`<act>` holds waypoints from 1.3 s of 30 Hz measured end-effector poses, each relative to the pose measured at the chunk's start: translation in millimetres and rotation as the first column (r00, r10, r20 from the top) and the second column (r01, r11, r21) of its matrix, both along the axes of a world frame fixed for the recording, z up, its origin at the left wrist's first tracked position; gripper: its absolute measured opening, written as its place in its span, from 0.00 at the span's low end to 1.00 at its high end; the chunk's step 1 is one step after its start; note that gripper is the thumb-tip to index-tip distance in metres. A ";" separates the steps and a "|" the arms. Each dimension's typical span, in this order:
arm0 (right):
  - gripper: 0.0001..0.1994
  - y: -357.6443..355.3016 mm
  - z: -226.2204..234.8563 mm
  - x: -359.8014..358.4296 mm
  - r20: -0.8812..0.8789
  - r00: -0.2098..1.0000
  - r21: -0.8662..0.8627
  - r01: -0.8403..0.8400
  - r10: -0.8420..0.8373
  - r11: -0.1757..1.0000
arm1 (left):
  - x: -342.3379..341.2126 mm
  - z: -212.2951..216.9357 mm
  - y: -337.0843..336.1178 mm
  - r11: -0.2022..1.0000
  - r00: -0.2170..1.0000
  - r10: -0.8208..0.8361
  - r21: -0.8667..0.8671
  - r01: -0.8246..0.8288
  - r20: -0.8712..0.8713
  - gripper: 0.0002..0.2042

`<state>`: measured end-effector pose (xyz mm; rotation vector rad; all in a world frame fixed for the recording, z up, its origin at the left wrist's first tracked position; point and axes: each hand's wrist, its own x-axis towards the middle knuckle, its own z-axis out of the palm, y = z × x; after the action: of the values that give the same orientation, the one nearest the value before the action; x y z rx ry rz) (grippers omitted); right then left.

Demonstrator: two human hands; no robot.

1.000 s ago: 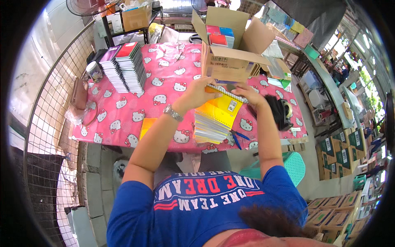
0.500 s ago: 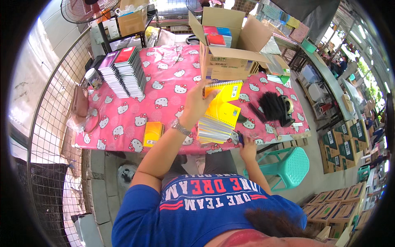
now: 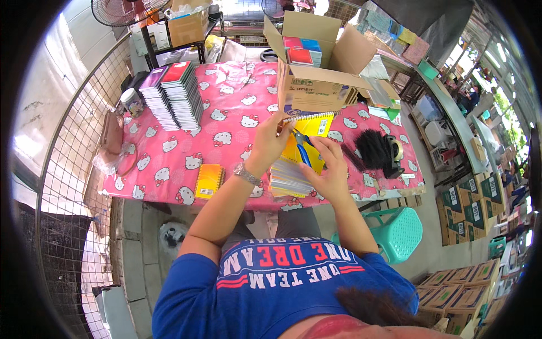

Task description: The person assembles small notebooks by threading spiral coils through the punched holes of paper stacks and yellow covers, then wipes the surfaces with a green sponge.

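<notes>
Big pink table (image 3: 186,152) with a cat-print cloth takes up most of the view, running left to right across the frame. At its far edge sits an open cardboard box (image 3: 316,85) with coloured notebooks standing inside. Far left on the table there are two tall stacks (image 3: 175,93) of notebooks side by side. To the right, a black bundle (image 3: 374,148) lies just beside a tape dispenser (image 3: 395,155). Off the table's right corner is a green stool (image 3: 398,231). Right in front of the person is a pile of notebooks (image 3: 288,178), and on top of it the yellow notebook (image 3: 307,133), spiral edge pointing away toward the box, long axis running roughly near-to-far and leaning a bit to the right. Left hand (image 3: 270,144) grips its left edge, fingers curled around the top corner by the spiral. Right hand (image 3: 330,166) rests on the lower right part of it, wrapped round the blue handles of a pair of pliers (image 3: 302,146) that point up and left across the cover. One small orange notebook (image 3: 209,181) lies alone near the front edge, well apart from the pile.
</notes>
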<state>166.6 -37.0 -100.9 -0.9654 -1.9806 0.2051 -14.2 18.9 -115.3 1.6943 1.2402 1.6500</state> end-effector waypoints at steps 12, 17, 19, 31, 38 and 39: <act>0.23 14.5 6.7 -0.3 -0.316 0.942 -0.509 -0.270 0.114 0.817 | -6.5 -6.0 -6.0 0.999 1.000 -0.022 0.049 0.022 -0.002 0.13; 0.22 1.1 -1.9 -8.0 -0.662 0.746 -0.578 -0.566 0.067 0.588 | -34.8 -1.0 -13.3 0.898 0.960 0.192 0.432 -0.087 -0.205 0.10; 0.26 -1.3 0.6 7.9 -0.583 0.809 -0.463 -0.414 0.083 0.783 | -63.9 11.5 -27.1 0.898 0.907 0.344 0.368 -0.242 -0.242 0.09; 0.25 33.3 -201.4 78.2 0.502 0.864 -0.405 0.279 -0.043 0.871 | -261.4 -176.9 -71.8 0.491 0.722 0.558 -0.539 -0.684 -0.409 0.12; 0.23 149.0 -200.2 186.1 0.299 0.848 -0.479 0.530 -0.437 0.700 | -214.5 -214.1 -116.3 0.487 0.701 0.624 -0.531 -0.694 -0.344 0.12; 0.23 153.0 -214.1 189.3 0.300 0.847 -0.484 0.532 -0.440 0.694 | -208.2 -208.1 -121.9 0.466 0.672 0.592 -0.491 -0.736 -0.446 0.13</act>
<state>355.9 116.0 -315.0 -1.9138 -1.7443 0.4233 -222.4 -103.1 -323.4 0.9703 2.4866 1.1170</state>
